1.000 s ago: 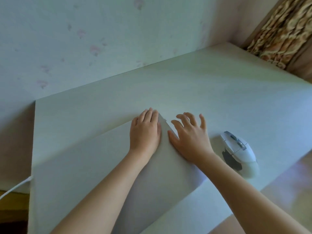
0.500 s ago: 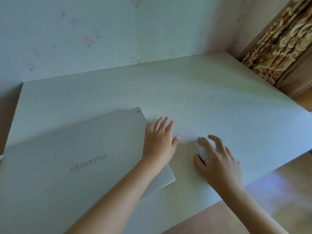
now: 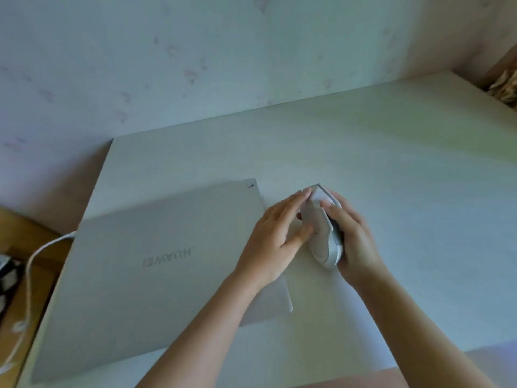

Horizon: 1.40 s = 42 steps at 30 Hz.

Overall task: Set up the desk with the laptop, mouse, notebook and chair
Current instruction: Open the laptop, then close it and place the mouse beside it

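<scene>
The mouse is tipped on its side, just right of the closed laptop on the counter. The right hand grips it; the left hand touches it with straight fingers. It looks small, light, hard and smooth, so hold its two sides.

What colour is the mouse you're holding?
White to pale grey, its side turned up; the head view shows the mouse between left hand and right hand.

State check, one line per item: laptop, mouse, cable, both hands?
laptop: lid closed, flat on the desk.
mouse: tipped on its side, underside showing, held between both hands.
cable: runs to the laptop's left edge; plug not visible.
left hand: fingers straight, touching the mouse.
right hand: grips the mouse.
</scene>
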Available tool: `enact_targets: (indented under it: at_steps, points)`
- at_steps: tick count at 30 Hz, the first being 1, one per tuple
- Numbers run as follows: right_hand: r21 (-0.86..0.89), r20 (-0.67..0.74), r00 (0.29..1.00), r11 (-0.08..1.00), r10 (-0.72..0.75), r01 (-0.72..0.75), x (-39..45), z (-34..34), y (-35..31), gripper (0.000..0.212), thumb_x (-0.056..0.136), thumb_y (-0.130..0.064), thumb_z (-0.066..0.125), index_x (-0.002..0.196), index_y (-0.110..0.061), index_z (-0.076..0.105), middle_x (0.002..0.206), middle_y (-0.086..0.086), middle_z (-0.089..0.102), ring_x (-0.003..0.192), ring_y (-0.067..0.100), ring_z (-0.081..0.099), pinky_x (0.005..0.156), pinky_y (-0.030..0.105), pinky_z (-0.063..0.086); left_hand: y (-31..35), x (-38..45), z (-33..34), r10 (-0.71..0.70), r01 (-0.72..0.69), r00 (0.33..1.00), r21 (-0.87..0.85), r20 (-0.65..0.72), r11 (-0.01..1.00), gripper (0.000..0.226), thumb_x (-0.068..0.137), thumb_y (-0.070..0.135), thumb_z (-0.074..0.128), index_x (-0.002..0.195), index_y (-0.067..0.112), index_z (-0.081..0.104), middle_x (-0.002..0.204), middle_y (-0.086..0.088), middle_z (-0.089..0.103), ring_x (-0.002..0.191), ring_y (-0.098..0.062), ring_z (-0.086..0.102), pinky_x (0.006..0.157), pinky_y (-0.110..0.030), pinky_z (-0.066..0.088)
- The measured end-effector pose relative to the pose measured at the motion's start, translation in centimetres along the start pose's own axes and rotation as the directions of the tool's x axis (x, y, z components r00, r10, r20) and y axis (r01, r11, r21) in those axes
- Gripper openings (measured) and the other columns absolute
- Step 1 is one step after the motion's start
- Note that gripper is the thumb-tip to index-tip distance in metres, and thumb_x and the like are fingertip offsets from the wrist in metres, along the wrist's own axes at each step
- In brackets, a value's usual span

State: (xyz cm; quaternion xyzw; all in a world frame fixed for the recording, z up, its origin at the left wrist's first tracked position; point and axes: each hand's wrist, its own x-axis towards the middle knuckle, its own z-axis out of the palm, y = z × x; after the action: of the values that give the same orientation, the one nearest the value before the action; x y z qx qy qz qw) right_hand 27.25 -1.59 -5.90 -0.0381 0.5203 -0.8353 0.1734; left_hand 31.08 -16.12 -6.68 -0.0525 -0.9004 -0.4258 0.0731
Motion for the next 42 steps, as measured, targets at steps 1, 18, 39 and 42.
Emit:
enact_targets:
  at_steps: [1, 18, 39, 42]
  points:
    - [0.057, 0.049, 0.999, 0.998, 0.021, -0.024, 0.4, 0.1, 0.3, 0.039, 0.091, -0.022, 0.052, 0.127, -0.007, 0.055, 0.125, 0.025, 0.058, 0.114, 0.037, 0.058, 0.094, 0.041, 0.048, -0.1, 0.2, 0.0, -0.018, 0.018, 1.0, -0.022, -0.014, 1.0, 0.054, 0.093, 0.039, 0.054, 0.143, 0.04, 0.033, 0.147, 0.022, 0.037, 0.133, 0.008, 0.028, 0.11, -0.013, 0.022]
    - [0.348, 0.206, 0.953, 0.894, 0.222, -0.283, 1.5, -0.4, 0.8, 0.049, 0.088, -0.033, 0.042, 0.131, -0.011, 0.049, 0.104, 0.009, 0.066, 0.089, 0.022, 0.066, 0.073, 0.031, 0.055, -0.6, 1.7, 0.7, 0.027, -0.005, 0.973, 0.094, -0.228, 0.996, 0.05, 0.084, 0.051, 0.05, 0.129, 0.032, 0.058, 0.138, 0.009, 0.046, 0.127, -0.01, 0.042, 0.104, -0.027, 0.035]
    - [-0.235, -0.12, 0.993, 0.972, -0.02, -0.008, 0.3, 1.8, 1.7, 0.036, 0.086, -0.03, 0.056, 0.121, -0.025, 0.059, 0.116, 0.002, 0.066, 0.106, 0.014, 0.063, 0.09, 0.033, 0.051, -1.8, 0.3, -0.2, -0.013, 0.115, 0.948, 0.306, -0.317, 0.945, 0.041, 0.095, 0.036, 0.046, 0.133, 0.024, 0.054, 0.141, 0.005, 0.05, 0.129, -0.015, 0.044, 0.105, -0.036, 0.034]
    - [-0.316, -0.226, 0.971, 0.949, -0.08, 0.005, 0.2, 2.2, 1.7, 0.035, 0.088, -0.026, 0.06, 0.123, -0.027, 0.058, 0.118, -0.002, 0.062, 0.1, 0.006, 0.063, 0.085, 0.021, 0.05, -3.1, -0.8, -1.4, 0.015, 0.144, 0.95, 0.478, -0.313, 0.866, 0.047, 0.093, 0.041, 0.038, 0.131, 0.02, 0.055, 0.139, 0.003, 0.053, 0.127, -0.018, 0.048, 0.103, -0.042, 0.037]
